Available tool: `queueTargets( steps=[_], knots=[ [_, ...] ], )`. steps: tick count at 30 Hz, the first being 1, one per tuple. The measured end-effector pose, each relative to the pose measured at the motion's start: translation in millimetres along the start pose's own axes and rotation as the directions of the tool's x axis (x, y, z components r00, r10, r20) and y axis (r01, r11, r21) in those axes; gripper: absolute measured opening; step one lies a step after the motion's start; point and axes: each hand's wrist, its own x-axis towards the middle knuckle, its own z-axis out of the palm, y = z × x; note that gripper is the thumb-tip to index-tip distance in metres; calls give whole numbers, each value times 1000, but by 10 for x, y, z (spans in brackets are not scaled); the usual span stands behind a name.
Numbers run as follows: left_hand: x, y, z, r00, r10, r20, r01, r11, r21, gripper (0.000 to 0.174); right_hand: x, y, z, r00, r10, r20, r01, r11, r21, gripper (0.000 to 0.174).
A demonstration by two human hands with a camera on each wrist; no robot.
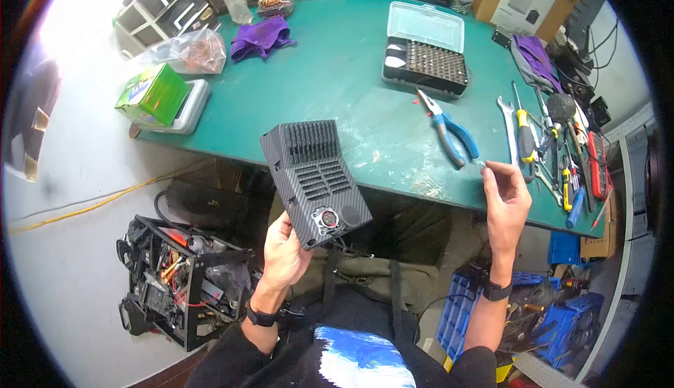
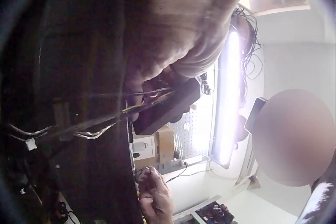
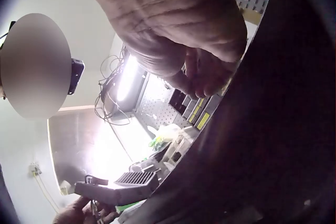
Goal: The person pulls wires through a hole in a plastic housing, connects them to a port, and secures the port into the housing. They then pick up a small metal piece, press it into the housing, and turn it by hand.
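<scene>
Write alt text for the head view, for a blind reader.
A person's left hand holds a black vented casing at the edge of a green workbench, while the right hand pinches a tiny part, too small to identify. Blue-handled pliers and an open bit set lie on the bench.

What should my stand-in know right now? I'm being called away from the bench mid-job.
Left hand grips the black vented case by its lower edge, held up in front of the green table.
Right hand pinches a small part in its fingertips, too small to identify.
Pliers and the open bit set lie on the table.
Done: case in hand, off the table. Left: probably that small part; fitting or removing, I cannot tell.
</scene>
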Motion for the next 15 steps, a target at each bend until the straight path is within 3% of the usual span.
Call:
queueTargets(
  steps=[7,10,13,15],
  knots=[
    [82,14,154,998,58,-14,-58,998,9,34,100,126,-31,999,-40,-6,39,998,-48,11],
    [121,24,197,984,118,135,-103,988,-112,30,94,142,-23,998,-57,-29,56,998,-35,9],
    [111,97,374,991,135,20,-134,990,-33,33,83,130,-48,999,-46,-28,43,996,-81,9],
    [151,207,464,1000,24,-11,-25,982,-188,38,80,115,-36,997,-65,-29,61,992,-111,9]
  ],
)
